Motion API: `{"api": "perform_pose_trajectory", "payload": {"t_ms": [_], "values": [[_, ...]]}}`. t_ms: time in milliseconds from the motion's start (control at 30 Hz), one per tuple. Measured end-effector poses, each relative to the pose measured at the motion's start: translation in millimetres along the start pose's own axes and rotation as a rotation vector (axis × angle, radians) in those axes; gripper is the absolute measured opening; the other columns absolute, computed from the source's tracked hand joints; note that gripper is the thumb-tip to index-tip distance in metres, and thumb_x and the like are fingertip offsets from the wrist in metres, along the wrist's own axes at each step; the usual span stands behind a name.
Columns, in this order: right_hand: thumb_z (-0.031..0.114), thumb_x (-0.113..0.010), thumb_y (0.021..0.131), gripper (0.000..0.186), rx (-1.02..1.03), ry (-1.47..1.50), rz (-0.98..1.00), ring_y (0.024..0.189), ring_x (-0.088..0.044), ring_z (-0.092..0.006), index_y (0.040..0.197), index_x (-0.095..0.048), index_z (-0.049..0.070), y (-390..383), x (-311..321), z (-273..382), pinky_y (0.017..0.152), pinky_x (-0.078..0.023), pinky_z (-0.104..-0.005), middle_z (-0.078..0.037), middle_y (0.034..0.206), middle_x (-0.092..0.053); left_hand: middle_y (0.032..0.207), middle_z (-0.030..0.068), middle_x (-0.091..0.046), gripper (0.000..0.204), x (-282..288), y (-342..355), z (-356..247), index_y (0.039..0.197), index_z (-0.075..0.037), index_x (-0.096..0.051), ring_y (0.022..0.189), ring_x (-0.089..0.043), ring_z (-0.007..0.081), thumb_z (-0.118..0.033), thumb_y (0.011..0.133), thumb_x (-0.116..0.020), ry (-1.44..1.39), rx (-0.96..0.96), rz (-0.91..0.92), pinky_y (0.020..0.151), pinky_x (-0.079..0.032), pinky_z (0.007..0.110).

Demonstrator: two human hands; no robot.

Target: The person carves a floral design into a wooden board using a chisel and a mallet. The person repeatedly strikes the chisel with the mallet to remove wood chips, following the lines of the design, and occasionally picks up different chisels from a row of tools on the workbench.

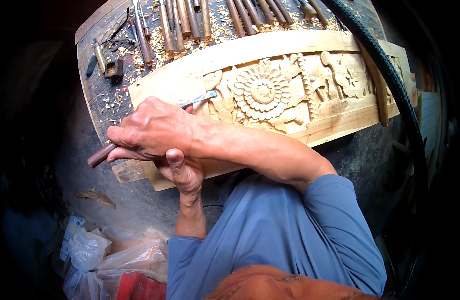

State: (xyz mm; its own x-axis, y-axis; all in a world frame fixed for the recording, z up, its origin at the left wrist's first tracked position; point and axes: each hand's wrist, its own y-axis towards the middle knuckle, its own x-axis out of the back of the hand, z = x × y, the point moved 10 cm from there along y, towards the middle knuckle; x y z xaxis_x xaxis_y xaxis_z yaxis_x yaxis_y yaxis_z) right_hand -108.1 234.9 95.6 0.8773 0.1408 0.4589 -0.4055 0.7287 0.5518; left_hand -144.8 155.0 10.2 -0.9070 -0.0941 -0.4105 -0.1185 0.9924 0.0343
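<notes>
My right hand [152, 126] is closed around the dark wooden handle of a carving chisel [101, 155], whose end sticks out at the lower left. The chisel's steel blade points right, its tip at the carved edge of a pale wooden panel [170, 87]. A round, many-petalled flower [263, 92] stands in relief just right of the tip. Under my right wrist is my left hand [184, 175], its thumb raised and its other fingers hidden. One fingertip shows beside the blade; whose hand it belongs to I cannot tell.
Several wooden-handled chisels [180, 25] lie among shavings along the bench's far side. A small dark box [114, 69] stands at the left. A wooden bar [374, 82] crosses the panel's right part. A thick black hose [385, 57] hangs in front. Plastic bags [92, 255] lie lower left.
</notes>
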Motion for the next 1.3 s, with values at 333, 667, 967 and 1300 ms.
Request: {"api": "perform_pose_trajectory", "payload": {"t_ms": [333, 667, 967, 1300], "values": [[0.038, -0.062, 0.097, 0.029, 0.04, 0.027, 0.02, 0.069, -0.072, -0.0341, 0.091, -0.058, 0.01, -0.9, -4.8, -6.9, 0.059, -0.056, -0.045, -0.011, 0.075, -0.068, 0.126, 0.0236, -0.06, 0.08, -0.6, 2.3, -1.3, 0.14, 0.005, -0.045, 0.114, -0.062, 0.0321, -0.057, 0.096, -0.071, 0.015, -0.011, 0.008, 0.102, -0.048, 0.044], [0.059, -0.061, 0.099, 0.049, 0.156, -0.038, 0.015, 0.056, -0.065, -0.0272, 0.085, -0.053, 0.012, -22.8, 11.8, 29.1, 0.05, -0.052, -0.0397, -0.005, 0.068, -0.058, 0.121, 0.0212, -0.065, 0.074, 0.1, -3.2, -5.4, 0.135, 0.006, -0.051, 0.108, -0.065, 0.0282, -0.055, 0.099, -0.069, 0.042, -0.023, 0.004, 0.097, -0.052, 0.041], [0.049, -0.059, 0.091, 0.04, 0.337, -0.782, -0.174, 0.056, -0.06, -0.0192, 0.086, -0.053, 0.01, -34.3, 13.6, 74.8, 0.056, -0.055, -0.0382, -0.005, 0.069, -0.049, 0.116, 0.019, -0.069, 0.069, -2.6, 1.0, -6.0, 0.131, 0.008, -0.056, 0.103, -0.069, 0.0247, -0.053, 0.101, -0.068, 0.108, -0.039, 0.005, 0.093, -0.055, 0.038], [0.03, -0.069, 0.102, 0.026, -0.265, -0.244, -0.301, 0.055, -0.064, -0.0127, 0.091, -0.068, 0.007, -40.9, 186.4, -7.3, 0.048, -0.05, -0.0304, -0.006, 0.072, -0.068, 0.104, 0.0167, -0.075, 0.048, -3.2, -4.7, -17.0, 0.124, 0.008, -0.064, 0.09, -0.073, 0.0207, -0.035, 0.104, -0.069, 0.323, -0.073, -0.006, 0.085, -0.06, 0.033]]}}
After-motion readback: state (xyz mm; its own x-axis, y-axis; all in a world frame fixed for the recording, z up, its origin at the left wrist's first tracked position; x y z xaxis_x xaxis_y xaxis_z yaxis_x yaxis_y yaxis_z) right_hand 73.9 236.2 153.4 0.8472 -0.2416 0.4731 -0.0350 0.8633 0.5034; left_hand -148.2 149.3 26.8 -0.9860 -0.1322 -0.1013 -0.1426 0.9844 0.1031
